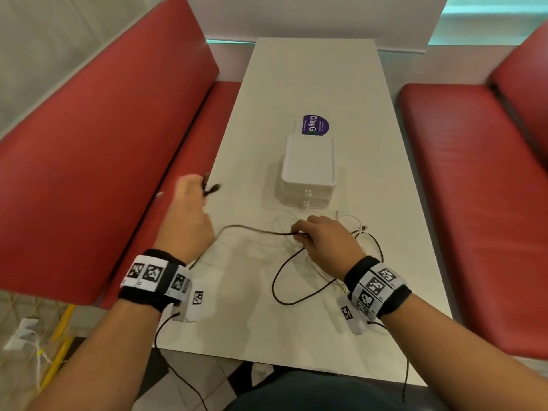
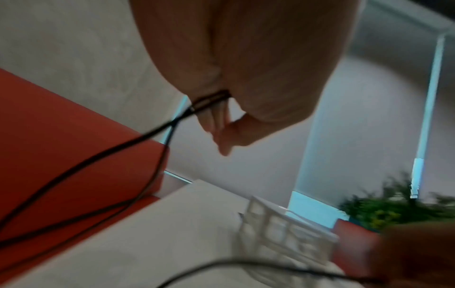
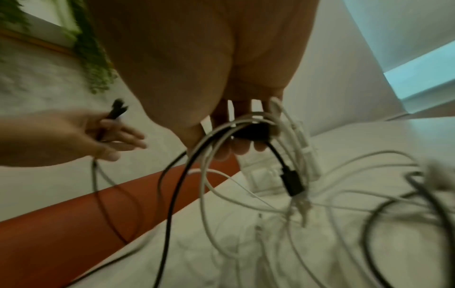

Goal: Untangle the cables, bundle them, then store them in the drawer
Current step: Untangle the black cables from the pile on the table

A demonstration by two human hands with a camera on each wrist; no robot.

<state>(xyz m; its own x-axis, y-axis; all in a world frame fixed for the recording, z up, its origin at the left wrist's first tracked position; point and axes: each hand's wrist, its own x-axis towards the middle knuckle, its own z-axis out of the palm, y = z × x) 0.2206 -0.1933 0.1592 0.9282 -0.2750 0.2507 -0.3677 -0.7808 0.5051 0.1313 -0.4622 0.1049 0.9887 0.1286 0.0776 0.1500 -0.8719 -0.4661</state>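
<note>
Holding, left hand [image 1: 189, 215]: raised above the left edge of the table, fingers curled and pinching a doubled length of black cable [image 1: 252, 229], its dark plug end sticking out past the knuckles.
Holding, right hand [image 1: 323, 241]: low over the table, fingers curled round a mixed bunch of black and white strands; a black plug [image 3: 291, 182] dangles just beneath the fingers [image 3: 246, 148].
Black cable, run: one stretch spans the gap between the two hands, clear of the table; another loops on the tabletop near the right wrist.
White cables [image 1: 353, 229]: loose tangle on the table under and beside the right hand, some strands lifted with it.
Drawer unit [image 1: 308, 170]: small, white, two stacked drawers with knobs facing the person, both closed; it stands just beyond the tangle.
Sticker [image 1: 315, 125]: purple, flat on the table behind the drawer unit.
Table [image 1: 296, 321]: pale, long.
Benches [image 1: 89, 158]: red, padded, one on each side.
</note>
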